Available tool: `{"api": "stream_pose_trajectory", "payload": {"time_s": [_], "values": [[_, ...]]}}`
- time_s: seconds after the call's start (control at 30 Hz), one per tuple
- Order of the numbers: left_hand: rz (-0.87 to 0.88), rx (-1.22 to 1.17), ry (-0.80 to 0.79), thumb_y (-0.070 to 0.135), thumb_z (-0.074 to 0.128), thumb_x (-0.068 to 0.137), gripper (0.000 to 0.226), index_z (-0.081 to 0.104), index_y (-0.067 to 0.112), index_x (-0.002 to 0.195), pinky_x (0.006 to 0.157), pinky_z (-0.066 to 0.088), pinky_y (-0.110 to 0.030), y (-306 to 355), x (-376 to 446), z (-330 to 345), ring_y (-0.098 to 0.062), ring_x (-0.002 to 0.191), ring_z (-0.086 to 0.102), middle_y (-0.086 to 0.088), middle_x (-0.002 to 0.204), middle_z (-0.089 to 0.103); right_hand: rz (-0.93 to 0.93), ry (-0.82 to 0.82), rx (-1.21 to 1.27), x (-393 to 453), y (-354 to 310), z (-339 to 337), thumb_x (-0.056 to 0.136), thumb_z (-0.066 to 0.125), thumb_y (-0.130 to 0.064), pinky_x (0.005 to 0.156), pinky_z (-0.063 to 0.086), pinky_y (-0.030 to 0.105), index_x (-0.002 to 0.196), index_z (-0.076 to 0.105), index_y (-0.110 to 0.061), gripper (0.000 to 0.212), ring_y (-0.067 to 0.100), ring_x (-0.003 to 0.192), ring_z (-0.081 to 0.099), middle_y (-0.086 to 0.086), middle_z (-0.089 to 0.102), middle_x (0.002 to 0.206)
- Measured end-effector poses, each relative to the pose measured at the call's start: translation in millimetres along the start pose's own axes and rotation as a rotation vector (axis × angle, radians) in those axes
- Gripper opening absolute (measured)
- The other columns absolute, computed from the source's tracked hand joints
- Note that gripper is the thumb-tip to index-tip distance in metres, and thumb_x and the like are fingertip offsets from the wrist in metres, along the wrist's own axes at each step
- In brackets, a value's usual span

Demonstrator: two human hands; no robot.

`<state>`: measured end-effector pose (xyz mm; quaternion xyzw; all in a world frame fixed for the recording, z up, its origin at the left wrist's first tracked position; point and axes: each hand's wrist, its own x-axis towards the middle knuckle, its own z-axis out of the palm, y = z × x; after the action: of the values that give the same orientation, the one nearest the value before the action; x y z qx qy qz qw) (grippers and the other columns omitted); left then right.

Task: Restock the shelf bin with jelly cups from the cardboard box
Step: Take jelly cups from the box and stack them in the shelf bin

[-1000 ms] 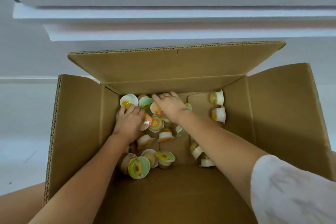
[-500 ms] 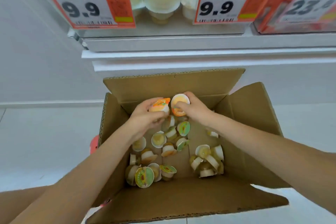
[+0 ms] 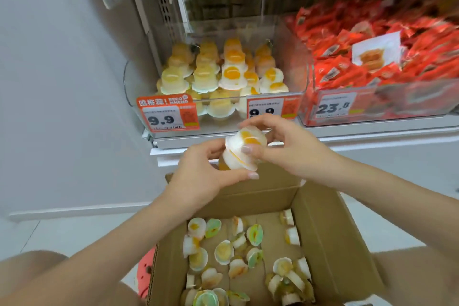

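White shelving fills the background, its clear shelf bin (image 3: 218, 74) holding stacked jelly cups. Just below it, the left hand (image 3: 206, 176) and right hand (image 3: 285, 146) pinch two jelly cups (image 3: 244, 151) between curled fingers, above the open cardboard box (image 3: 330, 243) scattered with more cups
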<state>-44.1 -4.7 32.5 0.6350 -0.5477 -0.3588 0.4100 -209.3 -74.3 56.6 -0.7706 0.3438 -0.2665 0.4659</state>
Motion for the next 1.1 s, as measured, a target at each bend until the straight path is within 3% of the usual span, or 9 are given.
{"api": "stream_pose_trajectory", "payload": {"time_s": [0.1, 0.2, 0.33, 0.47, 0.67, 0.83, 0.97, 1.1], "values": [[0.028, -0.022, 0.106, 0.037, 0.087, 0.059, 0.032, 0.072, 0.032, 0.086, 0.071, 0.048, -0.03, 7, -3, 13, -0.018, 0.08, 0.06, 0.015, 0.082, 0.071, 0.02, 0.032, 0.127, -4, -5, -3, 0.075, 0.073, -0.03, 0.08, 0.054, 0.028, 0.115, 0.065, -0.022, 0.041, 0.021, 0.085, 0.062, -0.008, 0.068, 0.106], [0.059, -0.046, 0.15, 0.04, 0.085, 0.06, 0.038, 0.071, 0.033, 0.095, 0.069, 0.049, -0.034, 11, 1, 22, -0.026, 0.081, 0.059, 0.012, 0.086, 0.071, 0.03, 0.077, 0.139, -2, -4, -9, 0.076, 0.072, -0.029, 0.085, 0.054, 0.026, 0.118, 0.065, -0.024, 0.043, 0.013, 0.093, 0.065, -0.006, 0.07, 0.108], [0.076, -0.103, 0.205, 0.03, 0.085, 0.065, 0.056, 0.065, 0.03, 0.117, 0.078, 0.056, -0.032, 17, 8, 23, -0.012, 0.09, 0.065, 0.014, 0.095, 0.071, 0.127, 0.093, 0.329, 1, 1, -13, 0.084, 0.067, -0.024, 0.083, 0.058, 0.034, 0.124, 0.062, -0.025, 0.04, 0.011, 0.1, 0.067, -0.007, 0.069, 0.113], [0.111, -0.096, 0.216, 0.04, 0.081, 0.06, 0.066, 0.062, 0.029, 0.122, 0.081, 0.056, -0.035, 14, 11, 25, -0.009, 0.091, 0.066, 0.013, 0.095, 0.071, 0.131, 0.065, 0.401, 1, 5, -12, 0.079, 0.066, -0.029, 0.079, 0.057, 0.027, 0.125, 0.061, -0.025, 0.047, 0.007, 0.104, 0.066, -0.008, 0.07, 0.112], [0.135, -0.038, 0.224, 0.056, 0.077, 0.05, 0.082, 0.061, 0.026, 0.124, 0.083, 0.055, -0.027, 5, 12, 28, -0.003, 0.093, 0.065, 0.015, 0.097, 0.071, 0.148, 0.054, 0.442, 0, 10, -11, 0.078, 0.064, -0.025, 0.077, 0.057, 0.023, 0.128, 0.059, -0.022, 0.05, 0.007, 0.104, 0.066, -0.005, 0.071, 0.112], [0.107, 0.136, 0.187, 0.042, 0.081, 0.06, 0.06, 0.064, 0.025, 0.114, 0.067, 0.045, -0.01, 3, 14, 27, 0.002, 0.081, 0.06, 0.016, 0.085, 0.067, 0.25, 0.032, 0.502, -1, 17, -6, 0.078, 0.066, -0.029, 0.079, 0.057, 0.025, 0.129, 0.058, -0.027, 0.052, 0.013, 0.096, 0.069, 0.006, 0.072, 0.107], [0.116, 0.203, 0.175, 0.038, 0.08, 0.063, 0.053, 0.064, 0.025, 0.111, 0.068, 0.046, -0.012, 0, 13, 26, 0.001, 0.082, 0.059, 0.016, 0.085, 0.066, 0.312, 0.051, 0.577, -3, 22, 1, 0.073, 0.068, -0.028, 0.078, 0.058, 0.027, 0.127, 0.06, -0.024, 0.055, 0.019, 0.098, 0.069, 0.007, 0.07, 0.113], [0.139, 0.22, 0.179, 0.037, 0.084, 0.061, 0.048, 0.065, 0.029, 0.104, 0.069, 0.048, -0.012, -2, 14, 23, 0.002, 0.082, 0.06, 0.018, 0.083, 0.066, 0.337, 0.017, 0.551, -2, 21, 2, 0.071, 0.07, -0.034, 0.087, 0.056, 0.031, 0.125, 0.06, -0.027, 0.055, 0.02, 0.1, 0.069, 0.01, 0.071, 0.108]]}}
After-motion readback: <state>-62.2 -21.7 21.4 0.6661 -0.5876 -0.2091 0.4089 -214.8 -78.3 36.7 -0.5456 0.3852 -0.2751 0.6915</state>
